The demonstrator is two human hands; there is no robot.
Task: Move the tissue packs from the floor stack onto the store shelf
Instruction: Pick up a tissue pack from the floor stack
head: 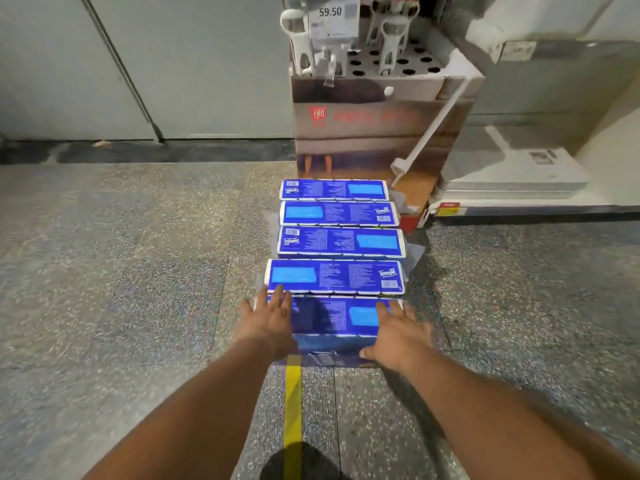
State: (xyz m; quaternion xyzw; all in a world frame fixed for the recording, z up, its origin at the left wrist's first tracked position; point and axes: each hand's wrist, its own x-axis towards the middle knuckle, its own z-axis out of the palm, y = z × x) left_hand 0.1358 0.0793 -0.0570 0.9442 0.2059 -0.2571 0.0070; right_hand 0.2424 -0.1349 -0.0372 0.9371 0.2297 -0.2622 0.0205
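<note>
Several long blue tissue packs lie side by side in a stack on the speckled floor, running away from me. The nearest pack [334,318] sits between my hands. My left hand [268,317] lies on its left end, fingers spread, fingertips reaching the second pack [334,276]. My right hand [396,332] rests flat on its right end, thumb down the near side. Neither hand has closed around the pack. The farthest pack [334,189] lies against a display box. A low white store shelf [512,194] sits to the right.
A cardboard display box [367,126] with white bottle holders and a 59.50 price tag [332,17] stands just behind the stack. A white rod [433,129] leans on its right corner. Yellow floor tape [292,410] runs toward me. Grey wall panels close the far left.
</note>
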